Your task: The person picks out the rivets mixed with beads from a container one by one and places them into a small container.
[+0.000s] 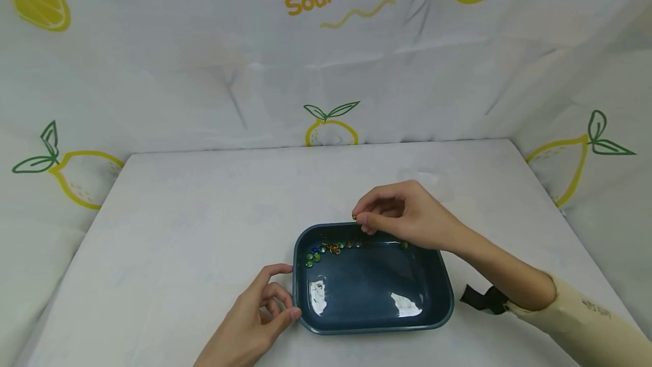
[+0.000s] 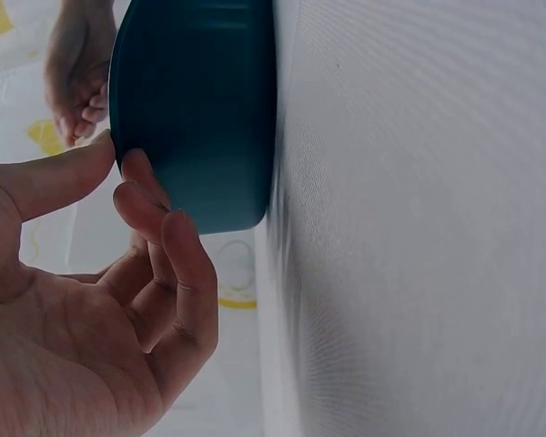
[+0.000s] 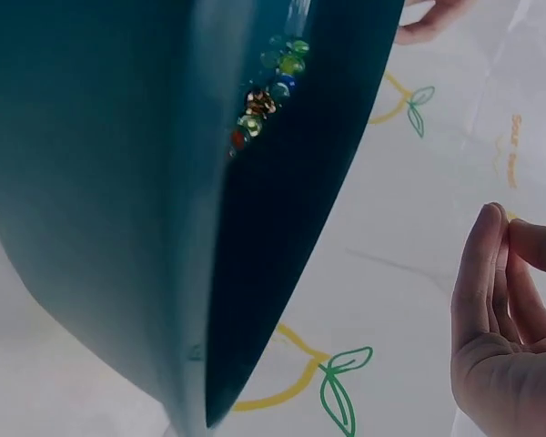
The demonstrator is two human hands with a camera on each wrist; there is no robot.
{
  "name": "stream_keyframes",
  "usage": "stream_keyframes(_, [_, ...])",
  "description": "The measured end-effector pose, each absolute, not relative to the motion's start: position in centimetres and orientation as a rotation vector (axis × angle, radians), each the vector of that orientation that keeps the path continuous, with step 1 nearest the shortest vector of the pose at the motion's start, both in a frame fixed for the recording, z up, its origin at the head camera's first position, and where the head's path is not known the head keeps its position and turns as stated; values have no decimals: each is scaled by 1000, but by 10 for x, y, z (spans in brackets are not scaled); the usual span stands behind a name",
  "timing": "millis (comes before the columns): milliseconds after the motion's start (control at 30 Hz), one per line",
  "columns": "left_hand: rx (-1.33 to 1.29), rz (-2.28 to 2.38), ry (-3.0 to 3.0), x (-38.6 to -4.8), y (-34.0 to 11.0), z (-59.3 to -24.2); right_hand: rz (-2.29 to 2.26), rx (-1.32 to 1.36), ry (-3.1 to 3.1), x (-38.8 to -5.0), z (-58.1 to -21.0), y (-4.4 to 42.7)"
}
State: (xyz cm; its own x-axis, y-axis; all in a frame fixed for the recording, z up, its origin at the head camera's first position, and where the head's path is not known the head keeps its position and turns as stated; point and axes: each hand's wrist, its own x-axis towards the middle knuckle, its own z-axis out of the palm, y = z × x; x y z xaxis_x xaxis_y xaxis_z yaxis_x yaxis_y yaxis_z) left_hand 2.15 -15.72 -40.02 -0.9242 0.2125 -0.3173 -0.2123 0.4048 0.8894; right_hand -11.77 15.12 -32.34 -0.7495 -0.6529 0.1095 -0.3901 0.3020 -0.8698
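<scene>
A dark teal tray (image 1: 377,331) with raised sides lies on the white table. Along its far left inside edge sit several glass marbles (image 1: 309,264) in green, blue and clear, beside a small cluster of gold-coloured pieces (image 1: 333,248). My left hand (image 1: 257,316) holds the tray's left side, its thumb at the rim and a fingertip against the outer wall. Above the far rim, my right hand (image 1: 407,217) pinches a small gold-brown piece (image 1: 354,217) between thumb and fingertips. Its exact kind is too small to tell. That hand partly covers the tray's far right corner.
A green marble (image 1: 404,245) lies apart near the tray's far right. A black strap (image 1: 484,299) hangs from the right sleeve (image 1: 586,316). White cloth walls with lemon prints (image 1: 332,132) stand behind the table (image 1: 178,231) and at both sides.
</scene>
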Motion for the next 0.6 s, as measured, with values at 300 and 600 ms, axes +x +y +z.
stream_keyframes(300, [8, 1533, 2287, 21, -157, -401, -1438, -984, 2410, -125, -314, 166])
stream_keyframes(600, [44, 1551, 2288, 21, -158, -401, -1493, -867, 2531, -130, -304, 179])
